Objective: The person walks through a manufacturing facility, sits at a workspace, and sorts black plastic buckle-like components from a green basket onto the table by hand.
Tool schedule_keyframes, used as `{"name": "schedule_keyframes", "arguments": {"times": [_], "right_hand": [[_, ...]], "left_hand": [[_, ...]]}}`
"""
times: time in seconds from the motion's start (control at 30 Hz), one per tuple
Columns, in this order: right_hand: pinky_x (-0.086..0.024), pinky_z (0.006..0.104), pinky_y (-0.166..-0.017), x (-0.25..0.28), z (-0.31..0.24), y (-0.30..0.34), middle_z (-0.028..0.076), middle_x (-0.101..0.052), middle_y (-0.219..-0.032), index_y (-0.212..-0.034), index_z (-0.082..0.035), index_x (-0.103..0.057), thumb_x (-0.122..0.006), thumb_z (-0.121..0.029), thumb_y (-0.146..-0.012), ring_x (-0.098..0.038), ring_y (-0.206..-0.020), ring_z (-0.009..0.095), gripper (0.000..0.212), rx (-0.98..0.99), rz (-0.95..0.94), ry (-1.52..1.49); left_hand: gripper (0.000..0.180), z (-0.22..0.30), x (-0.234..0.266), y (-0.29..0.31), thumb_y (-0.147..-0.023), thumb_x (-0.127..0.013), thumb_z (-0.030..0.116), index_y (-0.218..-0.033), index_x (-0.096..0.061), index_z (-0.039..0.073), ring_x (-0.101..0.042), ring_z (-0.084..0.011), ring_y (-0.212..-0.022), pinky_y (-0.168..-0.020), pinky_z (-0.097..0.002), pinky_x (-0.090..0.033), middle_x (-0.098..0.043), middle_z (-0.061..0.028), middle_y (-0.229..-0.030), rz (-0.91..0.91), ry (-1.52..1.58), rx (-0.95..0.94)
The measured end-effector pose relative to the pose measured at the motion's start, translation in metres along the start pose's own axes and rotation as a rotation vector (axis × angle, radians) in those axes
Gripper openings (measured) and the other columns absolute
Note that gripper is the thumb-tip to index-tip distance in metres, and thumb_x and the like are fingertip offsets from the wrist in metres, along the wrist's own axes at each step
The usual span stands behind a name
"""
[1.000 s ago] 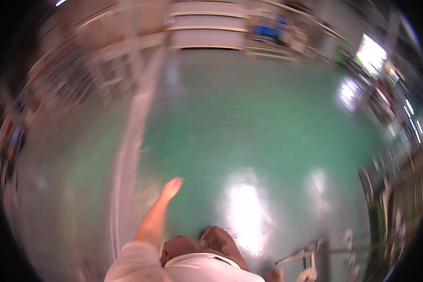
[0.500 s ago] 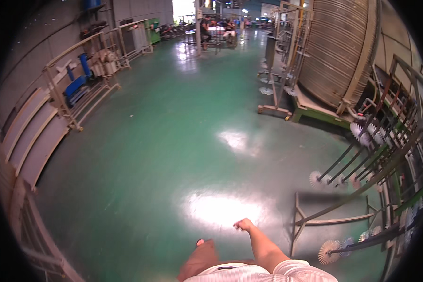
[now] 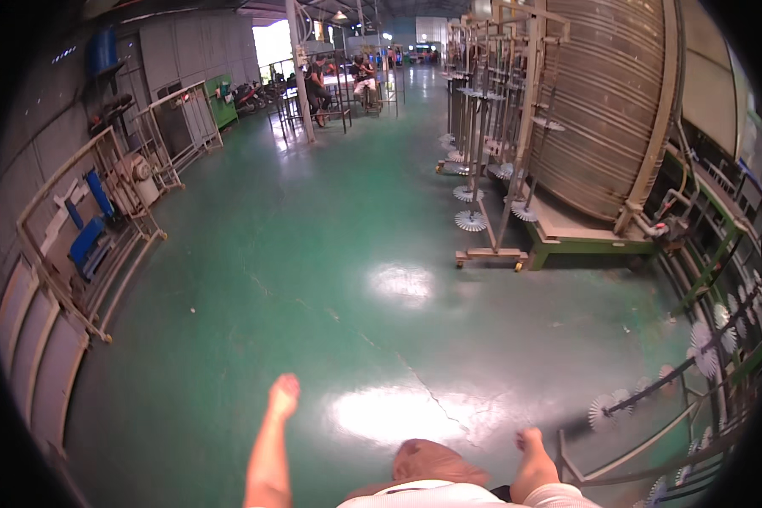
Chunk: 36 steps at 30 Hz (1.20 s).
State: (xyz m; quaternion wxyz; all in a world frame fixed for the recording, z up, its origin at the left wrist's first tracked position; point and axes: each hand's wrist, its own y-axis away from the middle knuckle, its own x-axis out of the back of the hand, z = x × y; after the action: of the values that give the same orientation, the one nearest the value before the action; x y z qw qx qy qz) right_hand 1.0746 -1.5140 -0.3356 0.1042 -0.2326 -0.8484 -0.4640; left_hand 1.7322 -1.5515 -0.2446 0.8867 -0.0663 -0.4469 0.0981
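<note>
My left hand swings forward over the green floor, its fingers curled in loosely. Nothing shows in it. Lower and to the right, my right hand hangs beside my body with bent fingers and nothing visible in them. It is nearest to a metal rack at the lower right that carries rods with pale, fan-edged discs. Neither hand touches anything that I can see. Below, a brown-clad leg is bent forward under my white shirt.
A large ribbed tank stands on a green base at right, beside a wheeled rack hung with discs. Framed carts and boards line the left. People sit far ahead near a post.
I have moved forward, and the view has turned a little right. My left hand has come into view; my right hand has moved right and lower. The tank and wheeled rack appear nearer.
</note>
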Motion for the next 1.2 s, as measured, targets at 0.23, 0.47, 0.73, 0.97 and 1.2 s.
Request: {"name": "schedule_keyframes", "arguments": {"times": [0.23, 0.47, 0.73, 0.97, 1.2], "right_hand": [[-0.050, 0.0297, -0.067, -0.310, -0.355, 0.033, 0.005, -0.067, -0.077, -0.085, -0.009, -0.070, -0.061, -0.031, -0.077, -0.064, -0.070, 0.016, 0.024, 1.056, -0.508, 0.764], [-0.050, 0.0298, -0.066, -0.434, -0.472, -0.043, 0.007, -0.067, -0.077, -0.079, -0.008, -0.069, -0.062, -0.020, -0.078, -0.062, -0.068, 0.014, 0.015, 0.820, -0.536, 0.542], [-0.048, 0.0292, -0.052, -0.304, -0.561, -0.238, 0.001, -0.067, -0.087, -0.091, -0.013, -0.068, -0.058, -0.022, -0.084, -0.064, -0.071, 0.013, 0.015, 0.008, -0.258, 0.469], [-0.044, 0.0337, -0.042, -0.410, -0.764, -0.396, 0.007, -0.060, -0.062, -0.066, -0.006, -0.061, -0.063, -0.019, -0.080, -0.056, -0.050, 0.017, 0.019, 0.073, -0.138, 0.350], [-0.049, 0.0285, -0.064, -0.657, -1.101, -0.353, 0.002, -0.067, -0.070, -0.085, -0.010, -0.070, -0.064, -0.025, -0.079, -0.060, -0.058, 0.013, 0.017, 0.730, -0.445, 0.678]], "left_hand": [[0.034, -0.038, -0.099, 0.112, -0.086, -0.043, 0.025, -0.107, -0.058, 0.004, -0.054, -0.0327, -0.104, -0.091, -0.0408, -0.041, -0.059, -0.0174, -0.108, -1.117, -0.187, 0.746], [0.033, -0.123, -0.099, -0.086, -0.085, -0.043, 0.024, -0.106, -0.059, 0.005, -0.055, -0.0337, -0.100, -0.086, -0.0411, -0.044, -0.060, -0.0180, -0.104, -0.943, -0.184, 0.994], [0.031, -0.056, -0.115, -0.707, -0.086, -0.052, 0.029, -0.106, -0.059, 0.007, -0.062, -0.0261, -0.088, -0.077, -0.0337, -0.047, -0.064, -0.0143, -0.095, -0.027, 0.313, 0.309], [0.021, -0.045, -0.242, -0.915, -0.088, -0.049, 0.018, -0.100, -0.059, 0.004, -0.060, -0.0166, -0.076, -0.068, -0.0297, -0.048, -0.064, -0.0076, -0.085, -0.158, 0.647, 0.274], [0.040, -0.194, -0.253, -0.814, -0.084, -0.044, 0.037, -0.102, -0.061, 0.005, -0.059, -0.0321, -0.095, -0.086, -0.0392, -0.044, -0.059, -0.0192, -0.106, -1.152, -0.237, 0.785]]}}
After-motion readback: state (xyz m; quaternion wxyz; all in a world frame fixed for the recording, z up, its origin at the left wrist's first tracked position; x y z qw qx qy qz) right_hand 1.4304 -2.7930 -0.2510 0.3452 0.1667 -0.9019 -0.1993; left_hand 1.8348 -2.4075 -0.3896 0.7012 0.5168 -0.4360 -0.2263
